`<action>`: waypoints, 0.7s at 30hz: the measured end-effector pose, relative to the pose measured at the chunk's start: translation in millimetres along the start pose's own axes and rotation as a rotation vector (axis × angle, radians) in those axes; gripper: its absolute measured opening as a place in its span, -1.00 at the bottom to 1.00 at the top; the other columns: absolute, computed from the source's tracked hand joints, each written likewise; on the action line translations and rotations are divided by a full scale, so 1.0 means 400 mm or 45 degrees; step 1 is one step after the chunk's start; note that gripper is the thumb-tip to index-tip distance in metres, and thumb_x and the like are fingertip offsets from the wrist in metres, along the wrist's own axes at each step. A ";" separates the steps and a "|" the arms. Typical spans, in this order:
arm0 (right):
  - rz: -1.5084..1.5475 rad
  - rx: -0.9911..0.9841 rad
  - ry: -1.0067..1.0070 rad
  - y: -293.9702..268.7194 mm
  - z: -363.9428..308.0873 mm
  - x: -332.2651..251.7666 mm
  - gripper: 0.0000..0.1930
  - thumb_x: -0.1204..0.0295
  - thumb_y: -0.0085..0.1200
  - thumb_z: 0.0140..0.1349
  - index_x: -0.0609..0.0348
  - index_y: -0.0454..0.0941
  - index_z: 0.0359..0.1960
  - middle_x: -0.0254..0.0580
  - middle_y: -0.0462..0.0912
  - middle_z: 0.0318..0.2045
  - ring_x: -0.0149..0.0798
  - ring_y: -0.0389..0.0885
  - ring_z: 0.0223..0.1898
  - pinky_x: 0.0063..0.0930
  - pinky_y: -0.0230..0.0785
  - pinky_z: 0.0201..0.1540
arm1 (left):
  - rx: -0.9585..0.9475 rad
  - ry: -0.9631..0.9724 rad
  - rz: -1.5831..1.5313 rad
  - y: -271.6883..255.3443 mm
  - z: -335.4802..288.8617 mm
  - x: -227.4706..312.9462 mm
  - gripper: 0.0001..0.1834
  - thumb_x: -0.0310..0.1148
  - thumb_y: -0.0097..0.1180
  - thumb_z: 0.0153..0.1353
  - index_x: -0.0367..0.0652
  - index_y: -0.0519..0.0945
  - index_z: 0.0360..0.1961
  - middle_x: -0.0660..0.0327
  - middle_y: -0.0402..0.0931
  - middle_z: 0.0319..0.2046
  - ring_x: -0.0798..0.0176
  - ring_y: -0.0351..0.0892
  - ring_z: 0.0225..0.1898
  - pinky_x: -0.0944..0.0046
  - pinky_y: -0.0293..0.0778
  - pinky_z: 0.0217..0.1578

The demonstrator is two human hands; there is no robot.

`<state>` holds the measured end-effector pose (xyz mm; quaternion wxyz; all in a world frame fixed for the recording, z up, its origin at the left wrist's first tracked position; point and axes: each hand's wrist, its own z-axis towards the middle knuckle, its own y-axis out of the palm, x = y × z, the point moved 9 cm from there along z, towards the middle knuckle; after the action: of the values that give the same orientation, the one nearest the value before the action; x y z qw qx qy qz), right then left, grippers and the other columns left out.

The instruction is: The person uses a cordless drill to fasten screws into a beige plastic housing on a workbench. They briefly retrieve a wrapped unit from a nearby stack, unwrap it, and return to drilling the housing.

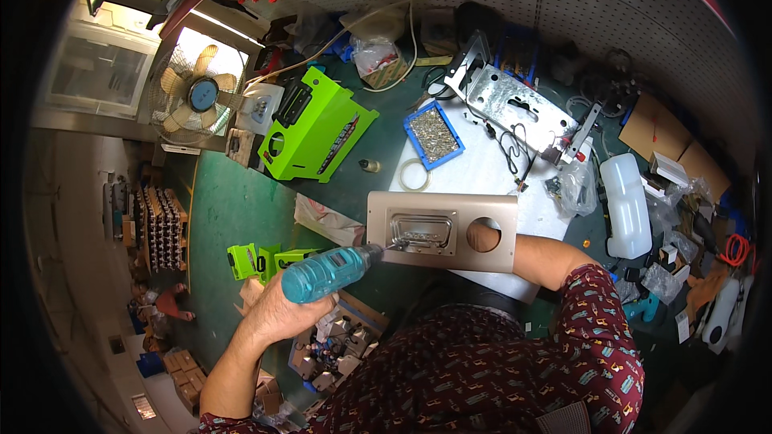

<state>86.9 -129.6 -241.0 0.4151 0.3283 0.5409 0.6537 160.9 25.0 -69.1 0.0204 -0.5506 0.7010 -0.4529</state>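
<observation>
A teal cordless drill is in my left hand, whose fingers wrap round its grip. The drill's tip points right and meets the handle recess of a beige metal panel, at its lower left corner. The panel has a recessed metal handle and a large round hole. My right forearm passes behind the panel from the right. Through the hole part of my right hand shows, behind the panel; its fingers are hidden.
Ahead lie a blue tray of screws, a tape roll and a silver metal chassis with cables. A bright green housing stands at the far left, near a fan. To the right are a white plastic container and clear bags.
</observation>
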 end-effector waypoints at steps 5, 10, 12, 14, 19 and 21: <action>-0.075 -0.011 -0.025 0.023 -0.004 -0.009 -0.35 0.39 -0.05 0.54 0.21 0.08 0.60 -0.05 0.34 0.50 -0.15 0.40 0.46 -0.28 0.24 0.54 | 0.049 -0.062 -0.001 -0.001 -0.003 -0.022 -0.62 -0.27 0.39 0.18 -0.10 0.70 0.02 0.19 0.74 -0.29 0.26 0.70 -0.29 0.25 0.60 -0.17; -0.264 -0.029 -0.082 0.042 -0.041 -0.031 -0.32 0.40 0.01 0.51 0.22 0.07 0.60 -0.07 0.33 0.51 -0.16 0.39 0.46 -0.30 0.22 0.55 | 0.017 -0.192 -0.099 0.004 -0.023 -0.021 -0.54 -0.25 0.42 0.18 -0.09 0.69 0.11 0.23 0.75 -0.23 0.28 0.68 -0.26 0.23 0.58 -0.09; -0.436 0.007 -0.118 0.017 -0.078 -0.049 -0.31 0.41 0.03 0.50 0.23 0.07 0.60 -0.08 0.33 0.51 -0.16 0.38 0.47 -0.31 0.21 0.55 | 0.021 -0.148 -0.038 0.002 -0.016 -0.001 -0.54 -0.32 0.39 0.23 -0.15 0.67 0.16 0.18 0.74 -0.14 0.27 0.67 -0.15 0.21 0.56 0.00; -0.699 0.172 -0.131 -0.045 -0.126 -0.064 -0.37 0.53 0.10 0.43 0.31 0.23 0.51 -0.07 0.45 0.40 -0.22 0.48 0.38 -0.39 0.34 0.45 | -0.017 0.220 0.047 0.003 0.007 0.066 -0.57 -0.47 0.31 0.30 -0.22 0.64 0.20 0.16 0.67 0.06 0.29 0.59 0.04 0.27 0.50 0.13; -0.755 0.932 -0.194 -0.213 -0.383 -0.042 -0.79 0.53 0.12 0.42 0.32 0.70 0.00 -0.18 0.75 -0.07 -0.38 0.71 -0.09 -0.53 0.59 0.04 | 0.064 -0.011 -0.400 -0.021 -0.039 -0.006 -0.57 -0.44 0.34 0.31 -0.32 0.60 0.17 0.17 0.61 0.00 0.27 0.57 -0.07 0.24 0.51 0.02; -0.927 1.112 -0.375 -0.204 -0.515 -0.026 -0.75 0.52 0.16 0.41 0.33 0.66 0.06 -0.18 0.76 -0.10 -0.36 0.74 -0.15 -0.53 0.61 -0.02 | 0.127 0.023 -0.334 -0.034 -0.052 -0.012 -0.58 -0.35 0.37 0.31 -0.32 0.62 0.13 0.18 0.62 -0.04 0.27 0.58 -0.12 0.24 0.53 -0.04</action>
<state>-74.0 -222.9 -361.8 0.5101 0.3495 0.7745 0.1333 162.0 41.8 -50.3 -0.0180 -0.6317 0.5996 -0.4910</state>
